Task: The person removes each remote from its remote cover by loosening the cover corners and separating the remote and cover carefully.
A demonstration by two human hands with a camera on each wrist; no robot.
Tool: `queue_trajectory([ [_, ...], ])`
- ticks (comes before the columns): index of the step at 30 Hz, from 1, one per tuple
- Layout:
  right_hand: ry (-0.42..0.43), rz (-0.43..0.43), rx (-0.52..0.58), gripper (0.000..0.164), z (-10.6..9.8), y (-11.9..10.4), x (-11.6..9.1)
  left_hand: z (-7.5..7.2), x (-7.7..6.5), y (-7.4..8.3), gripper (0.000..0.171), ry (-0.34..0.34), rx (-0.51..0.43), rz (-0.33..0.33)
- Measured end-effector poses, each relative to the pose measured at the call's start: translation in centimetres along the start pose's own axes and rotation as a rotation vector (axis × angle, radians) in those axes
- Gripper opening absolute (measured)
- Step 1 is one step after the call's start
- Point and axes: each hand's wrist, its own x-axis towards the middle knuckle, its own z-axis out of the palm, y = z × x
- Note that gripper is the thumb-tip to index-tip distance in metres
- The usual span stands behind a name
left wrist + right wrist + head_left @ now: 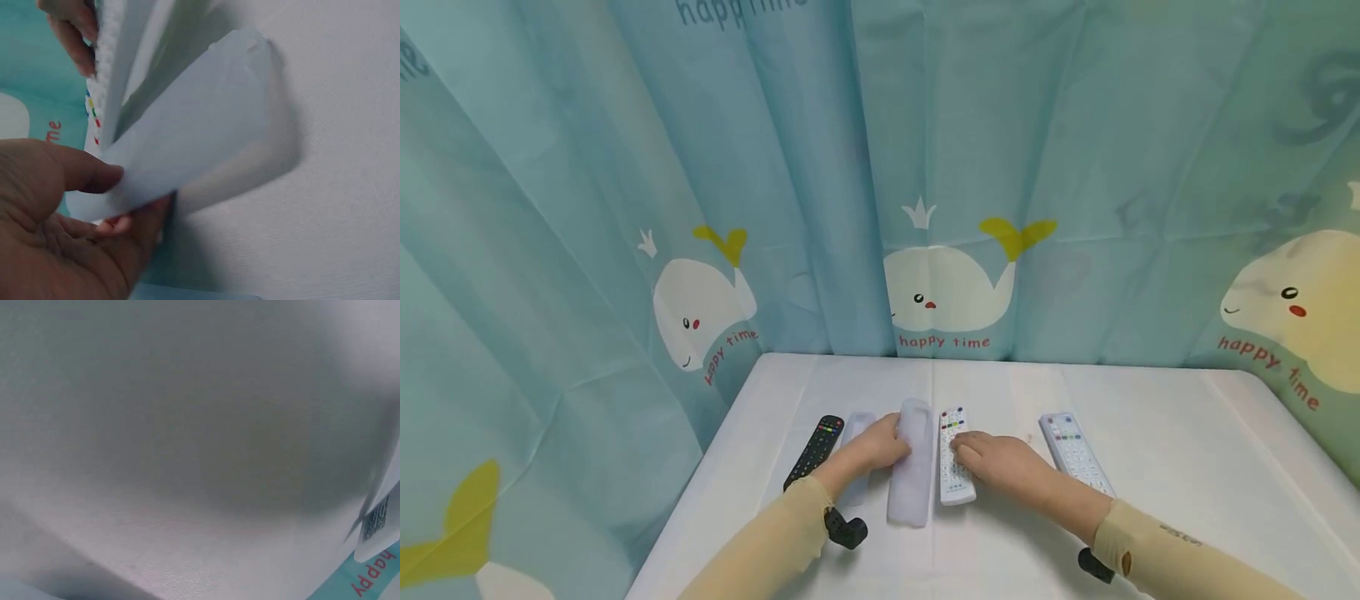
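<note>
My left hand pinches a translucent remote control cover near its side, thumb on one face and fingers behind, as the left wrist view shows. The cover is held at a slant, its far end close over the table. Just to its right, my right hand grips a white remote control with rows of buttons and coloured keys at the top. Fingers of the right hand curl at the edge of the white remote control. In the right wrist view only a labelled end of that remote shows.
A black remote control lies left of my left hand, with a second translucent cover beside it. Another white remote control lies to the right, partly behind my right forearm. The white table meets a blue whale-print curtain behind.
</note>
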Motion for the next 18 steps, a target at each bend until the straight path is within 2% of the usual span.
queue_trajectory([
  [6,-0.087,-0.068,-0.110,0.029,0.06,-0.40,0.03,-0.49,-0.45,0.58,0.059,0.016,0.201,0.064],
  [9,-0.093,-0.096,-0.135,0.032,0.33,-0.57,-0.08,-0.56,-0.42,0.33,0.056,0.028,0.275,0.068],
  [13,-0.082,-0.125,-0.150,0.033,0.58,-0.79,-0.24,-0.58,-0.58,0.11,0.052,0.043,0.296,0.068],
  [18,-0.110,-0.116,-0.145,0.032,0.53,-1.01,-0.44,-0.60,-0.93,0.11,0.050,0.048,0.289,0.088],
])
